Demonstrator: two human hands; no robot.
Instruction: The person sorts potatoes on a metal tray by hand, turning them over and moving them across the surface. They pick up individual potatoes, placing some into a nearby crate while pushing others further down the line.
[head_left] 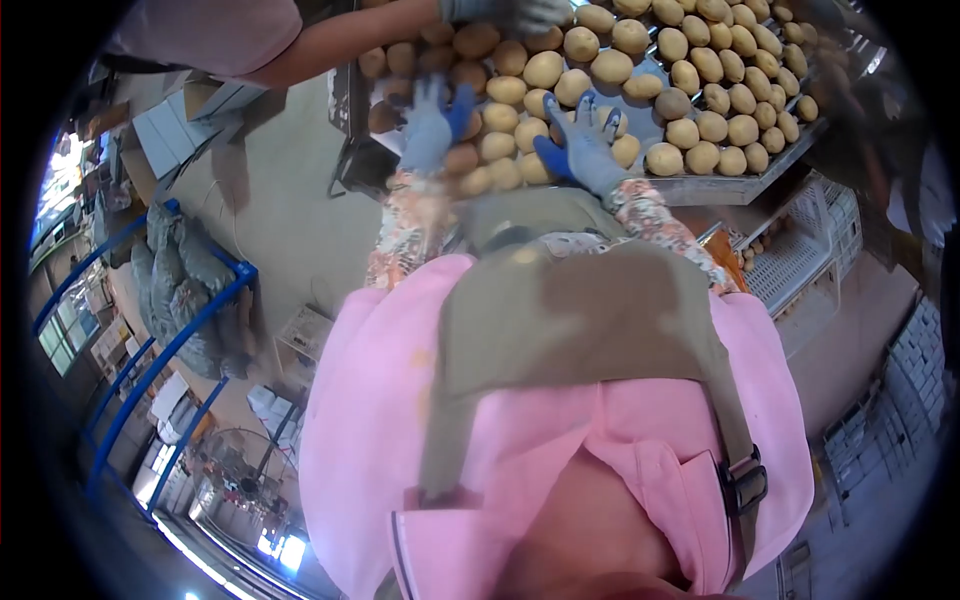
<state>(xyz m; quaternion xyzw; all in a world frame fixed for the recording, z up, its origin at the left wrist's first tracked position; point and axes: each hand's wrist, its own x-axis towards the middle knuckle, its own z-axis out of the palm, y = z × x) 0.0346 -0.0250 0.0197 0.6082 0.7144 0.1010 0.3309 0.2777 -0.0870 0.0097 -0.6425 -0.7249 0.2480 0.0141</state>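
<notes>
Many round, yellow-brown potatoes (543,70) lie loose on a metal sorting table (700,188) along the top of the head view. My left hand (428,128), in a grey and blue glove, is over the potatoes at the table's left end, slightly blurred, fingers stretched out. To its right, my right hand (588,150) wears a matching glove and rests on or just over the near potatoes, fingers spread. Neither hand is closed around a potato. Whether the palms touch any is hidden.
Another person's gloved hand (515,12) reaches over the table from the upper left. Below the table's right end stands a white plastic crate (795,255). A blue rail (175,345) and grey-green sacks (180,290) are at left, with cardboard boxes (175,135) above.
</notes>
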